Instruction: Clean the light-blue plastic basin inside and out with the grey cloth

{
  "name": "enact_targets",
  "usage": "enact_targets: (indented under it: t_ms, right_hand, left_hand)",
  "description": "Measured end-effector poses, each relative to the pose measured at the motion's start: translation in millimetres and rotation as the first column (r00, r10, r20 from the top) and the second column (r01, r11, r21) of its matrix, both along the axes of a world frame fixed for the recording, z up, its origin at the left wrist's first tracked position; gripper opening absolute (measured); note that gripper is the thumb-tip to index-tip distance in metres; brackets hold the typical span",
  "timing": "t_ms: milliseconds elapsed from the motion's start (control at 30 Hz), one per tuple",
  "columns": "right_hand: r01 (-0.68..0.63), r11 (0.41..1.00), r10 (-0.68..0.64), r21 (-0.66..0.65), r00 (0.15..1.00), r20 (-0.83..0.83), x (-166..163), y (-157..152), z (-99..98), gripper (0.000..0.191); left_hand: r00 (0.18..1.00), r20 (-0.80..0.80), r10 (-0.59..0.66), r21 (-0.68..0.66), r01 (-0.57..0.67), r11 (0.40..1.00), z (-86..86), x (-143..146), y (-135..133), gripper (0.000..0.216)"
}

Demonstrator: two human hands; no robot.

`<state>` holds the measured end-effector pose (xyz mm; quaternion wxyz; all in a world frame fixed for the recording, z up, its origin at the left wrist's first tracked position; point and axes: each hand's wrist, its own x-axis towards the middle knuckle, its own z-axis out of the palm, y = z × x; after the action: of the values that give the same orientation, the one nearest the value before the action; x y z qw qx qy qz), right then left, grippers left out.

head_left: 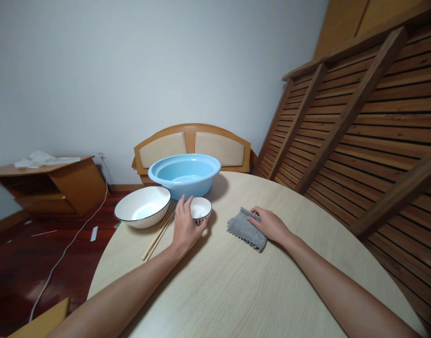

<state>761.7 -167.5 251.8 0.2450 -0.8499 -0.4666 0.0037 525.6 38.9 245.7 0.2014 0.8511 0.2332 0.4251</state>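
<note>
In front of the blue basin (176, 188), the left hand (186, 226) has fingers spread around the small bowl (202, 210); front-right of the basin, the right hand (269, 224) pinches grey cloth (244, 230).

Soft, even light casts faint shadows on the table (236, 291); edges look stretched.

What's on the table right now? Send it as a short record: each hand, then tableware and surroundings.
Left hand: fingers and thumb around the left side of the small bowl; firmness of grip unclear
Right hand: holding the gray cloth, which lies on the table
Small bowl: upright
Large bowl: white, dark rim, upright, at left
Chopsticks: lying between large bowl and left hand
Basin: light blue, beyond the small bowl
Background: padded headboard; slatted wooden panel at right
</note>
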Motion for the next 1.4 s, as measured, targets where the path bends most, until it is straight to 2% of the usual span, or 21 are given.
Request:
enact_targets:
  t_ms: [100,167,300,433,533,600,667,733,800,867,1067,1167,1267,1400]
  right_hand:
    - [0.01,1.0,-0.01,-0.003,0.998,0.057,-2.3,0.5,-2.4,0.023]
    - [0.001,1.0,-0.001,-0.008,0.997,0.075,-3.4,0.2,-2.9,0.024]
    - [-0.021,1.0,0.022,-0.017,0.997,0.079,-5.3,-1.8,-1.8,0.026]
    - [-0.026,0.999,0.029,-0.032,0.996,0.083,-8.1,-2.6,0.5,0.027]
    - [-0.024,0.997,0.031,-0.067,0.995,0.099,-10.4,-1.3,2.9,0.027]
    - [-0.024,0.994,0.036,-0.104,0.993,0.11,-11.5,0.3,4.9,0.028]
    - [-0.007,0.989,0.024,-0.145,0.993,0.119,-12.5,1.9,6.8,0.029]
    - [0.024,0.984,-0.002,-0.174,0.992,0.127,-13.6,2.9,8.0,0.031]
    - [0.053,0.981,-0.028,-0.184,0.991,0.131,-14.5,3.1,8.6,0.034]
    - [0.066,0.981,-0.042,-0.184,0.991,0.129,-14.7,2.7,8.5,0.035]
    - [0.078,0.991,-0.071,-0.113,0.995,0.063,-1.7,-1.8,5.1,0.029]
    - [0.139,0.99,-0.137,0.039,0.989,-0.05,13.9,-5.3,1.6,0.024]
    - [0.219,0.961,-0.197,0.166,0.971,-0.139,32.0,-10.5,-0.2,0.022]
    - [0.334,0.908,-0.297,0.252,0.939,-0.172,56.0,-22.8,4.9,0.021]
  left_hand:
    - [0.982,-0.141,-0.123,0.222,0.153,0.963,4.5,-2.8,-4.9,0.048]
    - [0.962,-0.239,-0.129,0.277,0.195,0.941,5.6,-3.2,-7.2,0.045]
    - [0.936,-0.351,0.002,0.327,0.12,0.937,5.1,-4.3,-5.5,0.049]
    - [0.922,-0.376,0.092,0.37,0.058,0.927,10.1,-6.8,1.0,0.047]
    - [0.941,-0.324,0.097,0.399,0.043,0.916,30.5,-3.0,11.4,0.037]
    - [0.958,-0.269,0.103,0.425,0.022,0.905,53.6,4.5,24.3,0.039]
    - [0.952,-0.262,0.159,0.457,-0.022,0.889,78.8,15.2,41.7,0.047]
    - [0.912,-0.352,0.211,0.419,-0.048,0.907,98.8,27.1,60.0,0.052]
    - [0.856,-0.488,0.173,0.347,0.009,0.938,109.0,38.2,74.4,0.044]
    - [0.833,-0.538,0.13,0.309,0.052,0.95,109.9,47.4,82.3,0.033]
    - [0.843,-0.536,0.053,0.304,0.134,0.943,100.1,63.3,74.9,0.034]
    - [0.843,-0.538,-0.004,0.309,0.201,0.929,99.4,67.5,60.5,0.033]
    - [0.841,-0.538,-0.063,0.323,0.274,0.906,96.5,69.1,38.2,0.033]
    - [0.865,-0.484,-0.129,0.425,0.362,0.83,88.7,66.0,4.5,0.032]
